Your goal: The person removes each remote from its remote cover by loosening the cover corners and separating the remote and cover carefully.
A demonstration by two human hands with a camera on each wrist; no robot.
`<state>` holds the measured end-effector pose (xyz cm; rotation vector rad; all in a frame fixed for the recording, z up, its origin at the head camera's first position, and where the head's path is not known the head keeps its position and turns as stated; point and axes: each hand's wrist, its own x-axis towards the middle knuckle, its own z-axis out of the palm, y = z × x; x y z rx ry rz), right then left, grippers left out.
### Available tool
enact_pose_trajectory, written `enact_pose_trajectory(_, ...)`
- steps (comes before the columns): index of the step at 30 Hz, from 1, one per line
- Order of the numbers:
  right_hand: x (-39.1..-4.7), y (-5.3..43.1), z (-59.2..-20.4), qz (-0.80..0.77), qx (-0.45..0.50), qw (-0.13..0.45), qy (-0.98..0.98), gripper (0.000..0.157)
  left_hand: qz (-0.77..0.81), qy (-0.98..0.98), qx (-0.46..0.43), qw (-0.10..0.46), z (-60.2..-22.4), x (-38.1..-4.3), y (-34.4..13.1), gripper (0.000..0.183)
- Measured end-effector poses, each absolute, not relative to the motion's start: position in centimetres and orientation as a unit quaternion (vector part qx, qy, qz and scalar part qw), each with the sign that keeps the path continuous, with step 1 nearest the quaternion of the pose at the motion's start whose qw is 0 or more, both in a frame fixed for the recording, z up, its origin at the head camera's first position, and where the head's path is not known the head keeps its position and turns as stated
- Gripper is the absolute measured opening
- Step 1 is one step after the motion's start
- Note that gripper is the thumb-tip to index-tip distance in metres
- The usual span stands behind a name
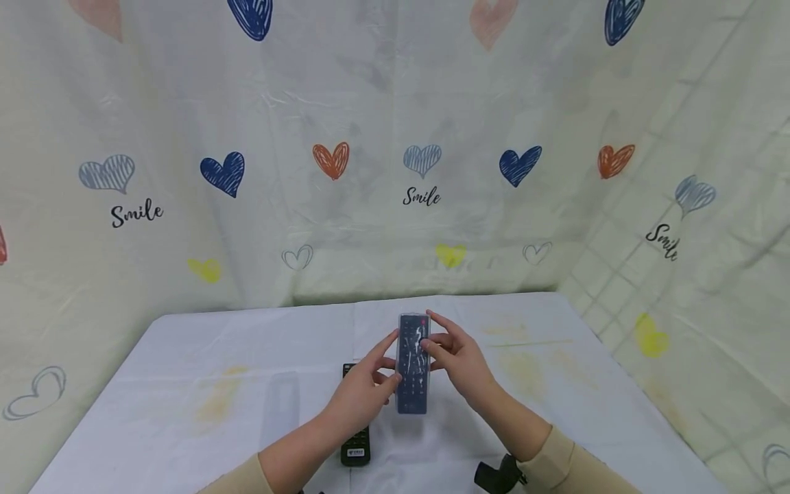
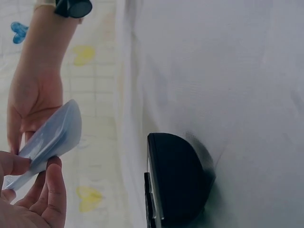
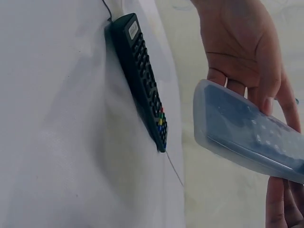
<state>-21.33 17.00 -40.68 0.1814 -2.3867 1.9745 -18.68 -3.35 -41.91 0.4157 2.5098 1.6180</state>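
Both hands hold a dark remote control in a clear cover (image 1: 412,387) upright above the table. My left hand (image 1: 364,387) pinches its left edge, thumb on the front. My right hand (image 1: 459,360) grips the upper right side, with its thumb over the buttons and the index finger at the top corner. In the right wrist view the translucent cover (image 3: 223,123) wraps the remote's end, with pale buttons showing through. A second, black remote control (image 1: 356,453) lies on the table, partly hidden beneath the left forearm; its coloured buttons show in the right wrist view.
A flat translucent sleeve (image 1: 280,405) lies on the white-covered table (image 1: 166,370), left of the black remote. Behind and to the right hangs a curtain (image 1: 370,226) printed with hearts. A black wrist device (image 1: 498,475) sits by the right sleeve.
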Motion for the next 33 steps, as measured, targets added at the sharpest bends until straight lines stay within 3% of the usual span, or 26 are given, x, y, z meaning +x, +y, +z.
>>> enact_pose_trajectory(11, -21.3, 17.5, -39.5, 0.632, 0.08, 0.016, -0.771, 0.041, 0.525, 0.839, 0.136, 0.049, -41.4, -18.3, -3.1, 0.07)
enact_pose_trajectory(21, -20.9, 16.9, -39.7, 0.625, 0.099, 0.009, -0.774, 0.042, 0.558, 0.817, 0.144, -0.011, -40.1, -20.2, -3.3, 0.051)
enact_pose_trajectory(33, -20.7, 17.0, -39.9, 0.607, 0.129, 0.017, -0.784, 0.042, 0.562, 0.81, 0.166, 0.001, -39.3, -20.4, -3.8, 0.042)
